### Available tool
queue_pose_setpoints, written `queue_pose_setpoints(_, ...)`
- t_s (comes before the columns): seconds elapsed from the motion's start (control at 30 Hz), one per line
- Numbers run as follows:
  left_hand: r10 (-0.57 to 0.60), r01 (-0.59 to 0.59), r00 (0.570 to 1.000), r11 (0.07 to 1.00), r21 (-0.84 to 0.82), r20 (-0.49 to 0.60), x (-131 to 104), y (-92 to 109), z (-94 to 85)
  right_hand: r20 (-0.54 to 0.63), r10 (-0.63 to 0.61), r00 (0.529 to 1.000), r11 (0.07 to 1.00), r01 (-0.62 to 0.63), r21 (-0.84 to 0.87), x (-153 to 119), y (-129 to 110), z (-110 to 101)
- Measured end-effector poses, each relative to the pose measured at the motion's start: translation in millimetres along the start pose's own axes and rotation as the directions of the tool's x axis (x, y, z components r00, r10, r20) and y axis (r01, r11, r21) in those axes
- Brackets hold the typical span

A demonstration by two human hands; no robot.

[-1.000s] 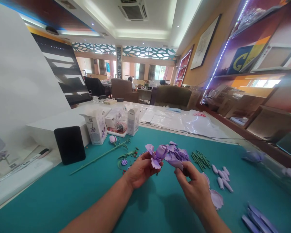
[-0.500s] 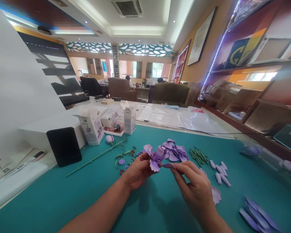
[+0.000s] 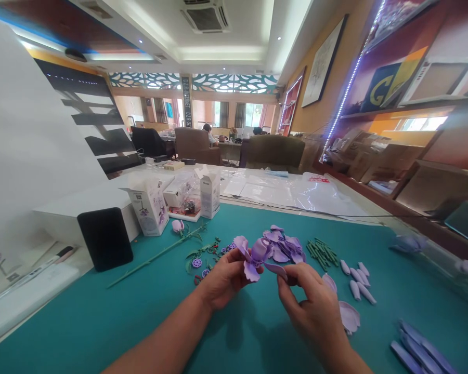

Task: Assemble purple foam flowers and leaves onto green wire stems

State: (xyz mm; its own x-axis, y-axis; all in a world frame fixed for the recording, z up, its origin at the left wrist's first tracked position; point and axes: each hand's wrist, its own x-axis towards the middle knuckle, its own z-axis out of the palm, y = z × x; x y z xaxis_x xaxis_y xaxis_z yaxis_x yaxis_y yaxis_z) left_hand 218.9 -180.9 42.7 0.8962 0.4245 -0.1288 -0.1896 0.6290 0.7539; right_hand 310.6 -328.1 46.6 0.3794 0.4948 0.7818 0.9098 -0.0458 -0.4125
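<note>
My left hand point(image 3: 226, 278) is closed around the base of a purple plastic flower point(image 3: 253, 257) with ruffled petals, held above the green mat. Between the thumb and fingers of my right hand point(image 3: 308, 291) is a single purple petal point(image 3: 276, 269). Its inner end reaches the flower's lower right side; whether it is joined there I cannot tell. Just behind the flower lies a pile of purple petals point(image 3: 292, 249). Paler petals point(image 3: 349, 317) rest beside my right hand, partly hidden by it.
Green stem pieces point(image 3: 322, 253), pale lilac buds point(image 3: 359, 280) and long purple petals point(image 3: 423, 348) lie to the right. On the left are a long-stemmed flower point(image 3: 156, 254), small green and purple parts point(image 3: 196, 263), a black tablet-like slab point(image 3: 105, 239) and white boxes point(image 3: 148, 208).
The right hand has turned slightly and the petal's outer end now tips lower. Both hands keep their hold. The whole view has shifted a little.
</note>
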Motion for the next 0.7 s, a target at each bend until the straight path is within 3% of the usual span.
queue_pose_setpoints(0.7, 0.012, -0.012, 1.000, 0.999, 0.052, 0.008, 1.5, 0.7, 0.4, 0.069, -0.158, 0.985, 0.983, 0.164, -0.083, 3.0, -3.4, -5.7)
